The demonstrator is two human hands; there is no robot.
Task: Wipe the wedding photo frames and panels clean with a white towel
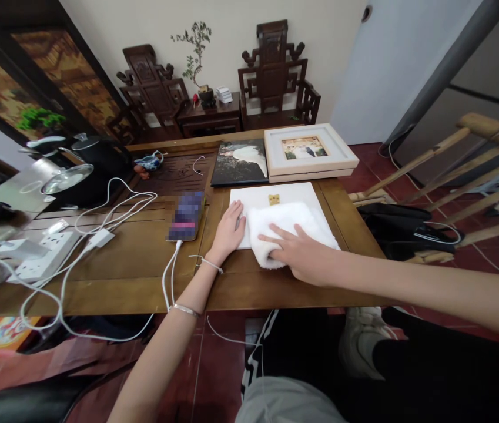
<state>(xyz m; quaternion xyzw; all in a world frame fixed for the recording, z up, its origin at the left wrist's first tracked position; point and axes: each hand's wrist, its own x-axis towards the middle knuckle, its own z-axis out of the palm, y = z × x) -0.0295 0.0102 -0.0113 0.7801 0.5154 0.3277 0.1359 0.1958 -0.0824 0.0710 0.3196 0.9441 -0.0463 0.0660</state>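
Observation:
A white flat panel [251,195] with a small gold-coloured metal plate [274,200] near its far edge lies on the wooden table [231,288]. On top of the panel rests a folded, fluffy white towel [284,217], covering its near right part. My left hand [230,228] lies with fingers stretched along the panel's left edge. From the right, my right hand [300,252] presses on the towel with its fingers on top. Its thumb is tucked into the fold at the near side, so the thumb's tip is hidden.
Behind the panel lie a dark photo panel [240,163] and a light wood picture frame [311,151]. A phone [186,216] with a white cable is left of my hand. Further left are a power strip [46,255], tangled cables and a black kettle [99,155]. A wooden chair [491,135] stands right.

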